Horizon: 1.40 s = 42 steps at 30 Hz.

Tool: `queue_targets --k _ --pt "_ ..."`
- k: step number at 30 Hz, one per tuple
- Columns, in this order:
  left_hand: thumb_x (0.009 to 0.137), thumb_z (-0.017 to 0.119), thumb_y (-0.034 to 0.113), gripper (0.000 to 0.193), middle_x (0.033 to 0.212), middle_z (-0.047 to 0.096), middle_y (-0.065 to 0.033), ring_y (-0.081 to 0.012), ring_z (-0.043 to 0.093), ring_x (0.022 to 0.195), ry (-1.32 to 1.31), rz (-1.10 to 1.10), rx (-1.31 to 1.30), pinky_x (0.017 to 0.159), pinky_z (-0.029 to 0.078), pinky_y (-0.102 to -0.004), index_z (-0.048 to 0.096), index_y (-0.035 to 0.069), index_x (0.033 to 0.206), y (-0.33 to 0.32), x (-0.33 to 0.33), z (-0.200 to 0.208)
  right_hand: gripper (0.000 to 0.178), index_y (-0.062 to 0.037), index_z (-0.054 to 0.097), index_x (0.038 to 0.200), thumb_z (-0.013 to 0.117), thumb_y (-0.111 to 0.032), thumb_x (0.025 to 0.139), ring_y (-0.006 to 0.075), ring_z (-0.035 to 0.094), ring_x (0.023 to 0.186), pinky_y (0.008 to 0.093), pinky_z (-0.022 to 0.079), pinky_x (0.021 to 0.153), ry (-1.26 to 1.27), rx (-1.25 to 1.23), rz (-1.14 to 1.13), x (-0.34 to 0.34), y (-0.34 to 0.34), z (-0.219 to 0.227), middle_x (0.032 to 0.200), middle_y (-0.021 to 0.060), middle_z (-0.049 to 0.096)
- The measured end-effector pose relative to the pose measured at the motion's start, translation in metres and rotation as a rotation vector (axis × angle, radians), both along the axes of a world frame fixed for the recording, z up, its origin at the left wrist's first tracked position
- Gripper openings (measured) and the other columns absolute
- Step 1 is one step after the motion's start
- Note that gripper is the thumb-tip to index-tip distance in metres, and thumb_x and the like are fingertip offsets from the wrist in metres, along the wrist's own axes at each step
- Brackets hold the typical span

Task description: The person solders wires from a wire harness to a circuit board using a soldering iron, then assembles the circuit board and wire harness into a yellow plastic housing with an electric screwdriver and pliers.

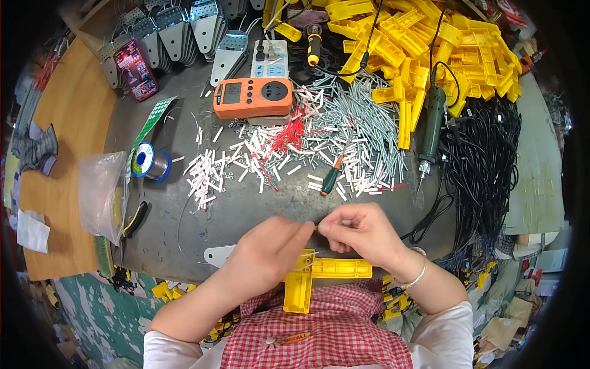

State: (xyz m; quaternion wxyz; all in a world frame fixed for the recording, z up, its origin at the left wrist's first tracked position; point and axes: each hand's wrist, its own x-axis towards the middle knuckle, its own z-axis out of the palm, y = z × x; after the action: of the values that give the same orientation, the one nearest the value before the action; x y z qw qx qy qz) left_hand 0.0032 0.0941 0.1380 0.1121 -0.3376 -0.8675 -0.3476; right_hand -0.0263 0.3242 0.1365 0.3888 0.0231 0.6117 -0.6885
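The right hand (359, 230) closes thumb and finger in a pinch beside the left hand (270, 249), whose grip I cannot make out, nor what either holds. Below, the yellow casing (344, 269) juts past the bench's (246, 206) near edge over the apron (344, 335), so a forearm's nudge could drop it; bare room lies ahead, up to the tubes (203, 175).

Worn kit: checked apron (338, 335) over white top (172, 349)

Apron is red/white small check, gathered-looking at the upper edge. Orange-brown motif (297, 337) on the front, small greyish shape (270, 342) beside it; detail too small to read. White sleeves end around the elbows, forearms bare below. Left hand (270, 246) bare. Right hand (359, 229) bare too, thin pale bangle (419, 275) at that wrist.
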Motion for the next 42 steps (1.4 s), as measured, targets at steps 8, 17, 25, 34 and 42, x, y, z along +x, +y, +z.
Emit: queue_targets --k 8,17,25,34,42 --pt "0.082 0.077 -0.003 0.017 0.09 0.072 -0.0108 -0.0277 0.068 0.079 -0.09 0.164 0.214 0.07 0.055 -0.037 0.073 0.002 0.098 0.013 0.005 -0.011 0.018 0.0007 0.073 0.103 0.069 -0.017 0.1 0.0042 0.06 0.067 0.0203 0.047 0.06 0.163 0.123 -0.052 0.01 0.0 0.013 0.076 0.0004 0.068" --pt "0.082 0.076 -0.003 0.017 0.09 0.072 -0.0111 -0.0288 0.068 0.078 -0.116 0.144 0.277 0.07 0.054 -0.0367 0.074 0.002 0.097 0.011 0.003 -0.011 0.016 0.0033 0.073 0.099 0.07 -0.012 0.097 0.0022 0.057 0.073 0.0214 0.048 0.063 0.347 0.14 -0.038 0.014 -0.004 0.01 0.08 -0.0021 0.068" --pt "0.077 0.077 -0.004 0.03 0.094 0.071 -0.0105 -0.0287 0.067 0.08 -0.05 -0.034 0.206 0.071 0.055 -0.0372 0.072 0.002 0.106 -0.003 0.003 -0.02 0.025 0.003 0.064 0.12 0.067 -0.009 0.099 0.0074 0.062 0.072 0.0241 0.051 0.067 0.137 0.088 0.111 0.009 0.001 0.015 0.079 0.0049 0.07" --pt "0.078 0.074 0.007 0.036 0.079 0.064 -0.004 -0.0237 0.062 0.071 0.123 -0.161 0.072 0.069 0.049 -0.0338 0.071 0.007 0.114 0.014 -0.003 -0.014 0.011 0.0059 0.073 0.097 0.071 -0.005 0.096 0.0147 0.071 0.079 0.0247 0.054 0.068 0.142 0.12 -0.077 0.006 0.005 0.002 0.091 0.0109 0.075" --pt "0.089 0.071 0.012 0.016 0.082 0.063 -0.0142 -0.0364 0.062 0.086 -0.015 0.309 -0.116 0.079 0.05 -0.0479 0.067 0.003 0.102 0.014 -0.083 -0.04 0.011 -0.0005 0.067 0.102 0.065 -0.012 0.101 0.0092 0.058 0.061 0.0216 0.044 0.05 -0.106 -0.072 -0.266 -0.001 0.0 -0.008 0.079 0.0052 0.067"
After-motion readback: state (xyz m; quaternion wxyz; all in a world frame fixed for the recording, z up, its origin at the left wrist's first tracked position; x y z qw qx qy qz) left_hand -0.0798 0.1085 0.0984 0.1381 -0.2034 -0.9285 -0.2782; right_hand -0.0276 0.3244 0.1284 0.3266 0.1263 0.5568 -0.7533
